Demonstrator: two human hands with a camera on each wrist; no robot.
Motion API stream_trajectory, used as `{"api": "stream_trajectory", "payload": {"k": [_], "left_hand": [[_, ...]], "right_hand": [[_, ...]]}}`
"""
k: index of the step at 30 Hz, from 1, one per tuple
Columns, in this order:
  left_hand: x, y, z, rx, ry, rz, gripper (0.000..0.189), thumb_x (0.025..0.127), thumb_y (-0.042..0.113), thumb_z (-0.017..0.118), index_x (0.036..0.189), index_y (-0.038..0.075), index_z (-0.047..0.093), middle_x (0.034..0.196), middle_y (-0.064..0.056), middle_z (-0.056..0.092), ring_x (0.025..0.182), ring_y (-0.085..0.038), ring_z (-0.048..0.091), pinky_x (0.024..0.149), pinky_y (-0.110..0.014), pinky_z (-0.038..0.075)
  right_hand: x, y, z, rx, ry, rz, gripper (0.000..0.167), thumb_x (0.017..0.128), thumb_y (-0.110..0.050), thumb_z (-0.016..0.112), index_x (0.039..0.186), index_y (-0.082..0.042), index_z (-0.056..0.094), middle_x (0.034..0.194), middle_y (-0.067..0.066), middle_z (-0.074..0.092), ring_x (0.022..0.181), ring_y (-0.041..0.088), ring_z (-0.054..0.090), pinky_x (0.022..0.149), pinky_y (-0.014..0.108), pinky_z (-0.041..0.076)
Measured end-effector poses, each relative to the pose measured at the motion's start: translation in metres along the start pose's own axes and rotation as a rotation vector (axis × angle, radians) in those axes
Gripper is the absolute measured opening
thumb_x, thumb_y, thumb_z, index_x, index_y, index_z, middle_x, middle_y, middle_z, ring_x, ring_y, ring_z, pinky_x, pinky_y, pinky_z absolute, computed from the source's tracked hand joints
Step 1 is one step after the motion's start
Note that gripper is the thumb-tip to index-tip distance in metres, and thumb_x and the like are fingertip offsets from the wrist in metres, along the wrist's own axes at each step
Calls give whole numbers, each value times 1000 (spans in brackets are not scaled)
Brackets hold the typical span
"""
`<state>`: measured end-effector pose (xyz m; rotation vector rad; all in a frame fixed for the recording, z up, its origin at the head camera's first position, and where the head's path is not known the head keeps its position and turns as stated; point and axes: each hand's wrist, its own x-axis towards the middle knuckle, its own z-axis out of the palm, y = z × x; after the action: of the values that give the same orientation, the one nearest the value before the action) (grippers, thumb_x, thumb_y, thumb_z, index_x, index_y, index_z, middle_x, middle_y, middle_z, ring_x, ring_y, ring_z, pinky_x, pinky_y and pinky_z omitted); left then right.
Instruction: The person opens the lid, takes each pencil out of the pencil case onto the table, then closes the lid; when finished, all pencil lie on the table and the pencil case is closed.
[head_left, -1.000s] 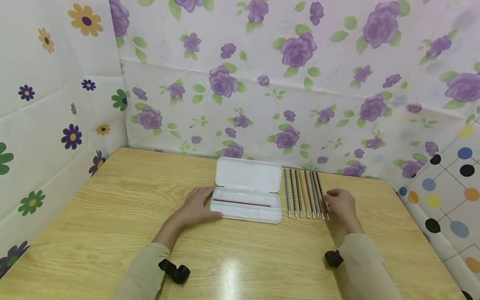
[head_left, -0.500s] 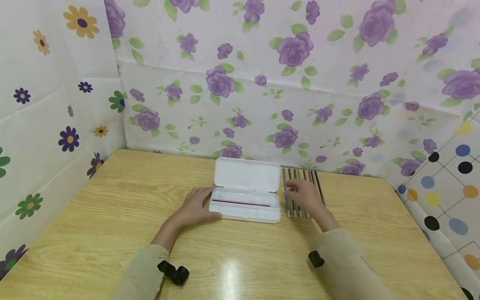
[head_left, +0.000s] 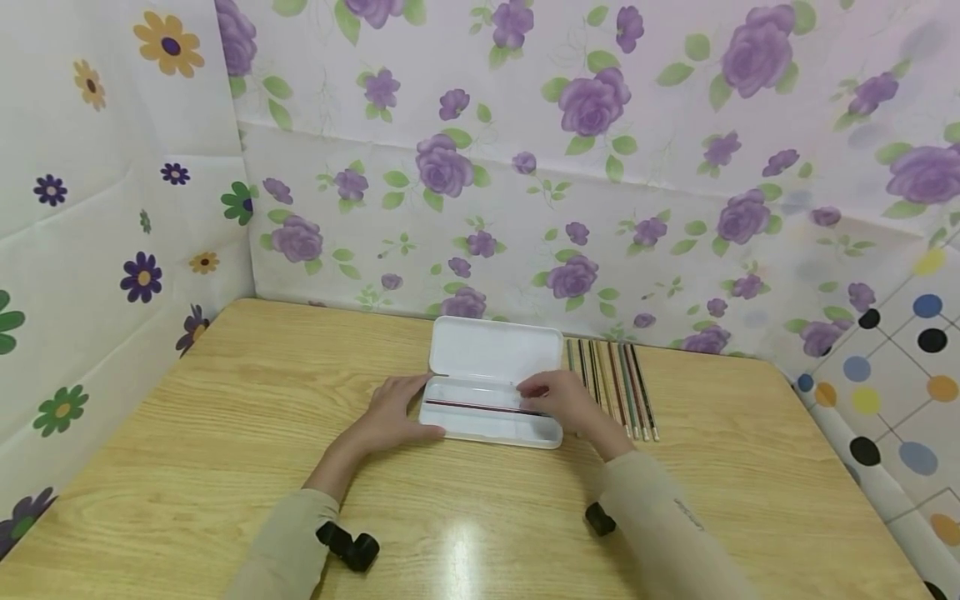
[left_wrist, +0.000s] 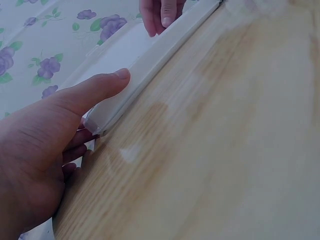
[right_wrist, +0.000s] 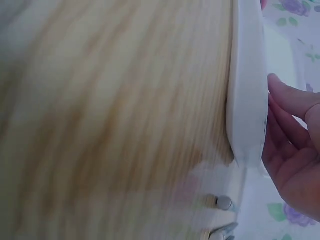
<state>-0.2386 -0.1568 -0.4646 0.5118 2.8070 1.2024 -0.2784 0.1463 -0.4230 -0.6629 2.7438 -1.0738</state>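
A white pencil case (head_left: pixel 468 429) lies on the table with its lid (head_left: pixel 495 346) raised back. One dark red pencil (head_left: pixel 472 406) rests lengthwise inside it. My left hand (head_left: pixel 390 412) grips the case's left end, thumb at the front corner and fingers round the back, as the left wrist view shows too. Over the right part of the case is my right hand (head_left: pixel 566 404), its thumb and fingertips slightly apart right by the pencil's right end. In the right wrist view these fingers (right_wrist: pixel 287 97) are partly hidden behind the case wall.
Several pencils (head_left: pixel 635 392) lie side by side in a row just right of the case, eraser ends toward me; my right hand covers part of some. The wooden table (head_left: pixel 300 342) meets flower-patterned sheeting (head_left: pixel 337 217) at the back.
My right hand has moved left from the right end of the pencil row, across the pencils, to over the case. My left hand has stayed on the case.
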Motion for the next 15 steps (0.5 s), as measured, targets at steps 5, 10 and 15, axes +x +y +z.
{"api": "stream_trajectory", "payload": {"k": [5, 10, 15], "left_hand": [[0, 0, 1, -12, 1, 6, 98, 73, 49, 81, 151, 13, 35, 148, -11, 40, 134, -34, 26, 104, -58, 22], [-1, 2, 0, -15, 1, -1, 99, 73, 50, 81, 151, 13, 34, 148, -11, 40, 134, -33, 26, 104, -58, 23], [-1, 1, -1, -17, 0, -7, 98, 73, 50, 80, 152, 14, 34, 147, -10, 40, 134, -32, 26, 104, -57, 24]], "right_hand": [[7, 0, 7, -2, -74, -28, 15, 85, -6, 73, 100, -4, 76, 91, 1, 72, 87, 16, 66, 78, 31, 52], [11, -2, 9, -42, -95, -35, 10, 85, -4, 73, 94, -7, 78, 91, 1, 72, 90, 17, 65, 80, 33, 52], [15, -8, 8, -92, -131, -11, 9, 84, -4, 74, 89, -10, 78, 94, 2, 72, 97, 22, 65, 86, 37, 51]]}}
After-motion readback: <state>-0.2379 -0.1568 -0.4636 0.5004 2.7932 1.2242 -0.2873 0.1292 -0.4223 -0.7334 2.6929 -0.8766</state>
